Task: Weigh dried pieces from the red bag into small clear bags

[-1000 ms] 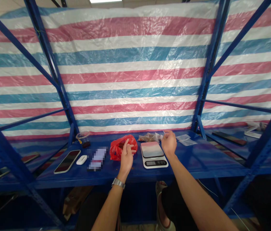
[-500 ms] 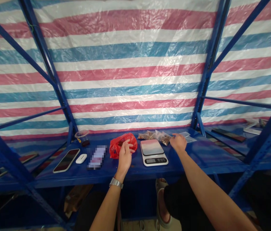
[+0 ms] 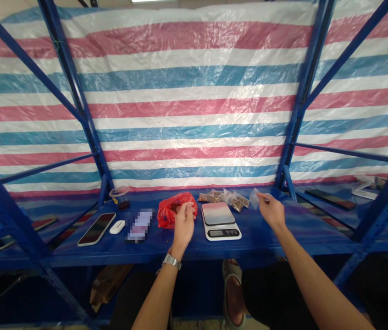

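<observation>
My left hand (image 3: 184, 223), with a metal watch on its wrist, is closed at the right side of a red plastic bag (image 3: 167, 215). Small brown pieces show in the bag's opening; what the curled fingers hold, if anything, is hidden. Between my hands a white kitchen scale (image 3: 222, 233) stands with nothing on its plate. My right hand (image 3: 270, 210) pinches a clear plastic bag (image 3: 254, 199) just above the shelf. Left of it, behind the scale, lie small clear bags of brown pieces (image 3: 238, 201).
On the blue shelf's left part are a phone (image 3: 97, 229), a white earbud case (image 3: 117, 227), a blurred-out phone (image 3: 140, 225) and a clear plastic cup (image 3: 120, 198). Blue metal posts (image 3: 92, 133) frame both sides, with a striped sheet (image 3: 194, 114) behind.
My right hand has moved right and lifted the clear plastic bag from the shelf. My left hand's fingers have curled in, shifting slightly right at the red bag.
</observation>
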`<action>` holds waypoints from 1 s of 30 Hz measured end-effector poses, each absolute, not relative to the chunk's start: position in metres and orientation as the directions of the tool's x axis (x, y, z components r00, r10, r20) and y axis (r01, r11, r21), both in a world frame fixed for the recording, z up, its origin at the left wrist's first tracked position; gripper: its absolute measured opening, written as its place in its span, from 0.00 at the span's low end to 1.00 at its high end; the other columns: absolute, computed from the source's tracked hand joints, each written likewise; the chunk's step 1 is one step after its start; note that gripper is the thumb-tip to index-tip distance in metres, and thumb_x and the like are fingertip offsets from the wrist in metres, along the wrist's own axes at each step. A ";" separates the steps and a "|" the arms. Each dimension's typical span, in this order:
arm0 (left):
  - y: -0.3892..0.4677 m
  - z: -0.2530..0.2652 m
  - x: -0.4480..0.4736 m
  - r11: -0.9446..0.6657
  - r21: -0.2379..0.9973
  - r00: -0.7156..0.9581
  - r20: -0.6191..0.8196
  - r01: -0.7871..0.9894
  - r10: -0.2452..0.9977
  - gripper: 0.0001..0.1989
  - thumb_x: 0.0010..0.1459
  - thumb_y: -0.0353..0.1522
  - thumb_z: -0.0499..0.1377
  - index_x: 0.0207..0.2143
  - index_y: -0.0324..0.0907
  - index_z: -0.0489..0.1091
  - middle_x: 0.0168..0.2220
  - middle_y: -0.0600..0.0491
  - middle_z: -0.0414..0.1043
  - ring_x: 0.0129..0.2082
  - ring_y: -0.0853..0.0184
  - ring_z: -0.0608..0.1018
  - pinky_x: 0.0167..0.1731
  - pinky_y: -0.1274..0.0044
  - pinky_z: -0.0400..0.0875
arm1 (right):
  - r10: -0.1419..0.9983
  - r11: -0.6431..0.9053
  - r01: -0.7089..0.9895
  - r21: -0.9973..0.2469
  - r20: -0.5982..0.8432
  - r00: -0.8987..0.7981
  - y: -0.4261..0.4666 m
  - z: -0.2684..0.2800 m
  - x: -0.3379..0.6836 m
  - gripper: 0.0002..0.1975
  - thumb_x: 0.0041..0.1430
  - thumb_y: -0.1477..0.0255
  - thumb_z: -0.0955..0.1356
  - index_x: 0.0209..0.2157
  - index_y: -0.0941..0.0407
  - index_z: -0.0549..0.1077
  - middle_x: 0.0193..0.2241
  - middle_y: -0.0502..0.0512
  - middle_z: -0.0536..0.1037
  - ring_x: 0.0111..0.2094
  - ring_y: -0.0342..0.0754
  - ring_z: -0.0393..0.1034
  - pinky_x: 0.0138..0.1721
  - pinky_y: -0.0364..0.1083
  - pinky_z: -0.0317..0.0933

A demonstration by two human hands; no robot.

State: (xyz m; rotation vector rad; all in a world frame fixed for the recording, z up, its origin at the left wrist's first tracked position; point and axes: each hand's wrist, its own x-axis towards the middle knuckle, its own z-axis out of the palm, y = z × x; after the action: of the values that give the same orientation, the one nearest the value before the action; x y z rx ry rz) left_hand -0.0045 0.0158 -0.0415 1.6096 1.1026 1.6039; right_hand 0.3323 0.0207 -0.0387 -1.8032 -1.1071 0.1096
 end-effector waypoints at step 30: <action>0.016 -0.027 -0.076 -0.286 0.855 -0.385 0.462 0.432 0.799 0.22 0.63 0.28 0.55 0.59 0.41 0.66 0.53 0.44 0.76 0.53 0.59 0.78 0.58 0.65 0.70 | 0.785 0.583 0.393 -0.711 0.618 -0.048 0.051 -0.022 0.103 0.12 0.64 0.72 0.65 0.42 0.54 0.80 0.42 0.56 0.83 0.44 0.50 0.76 0.49 0.49 0.67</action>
State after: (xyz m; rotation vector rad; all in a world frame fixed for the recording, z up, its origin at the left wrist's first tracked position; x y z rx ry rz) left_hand -0.0763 0.0160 -0.0270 1.5284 1.6561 1.7180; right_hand 0.1026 0.0512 -0.0216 -0.9950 -1.6624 0.4244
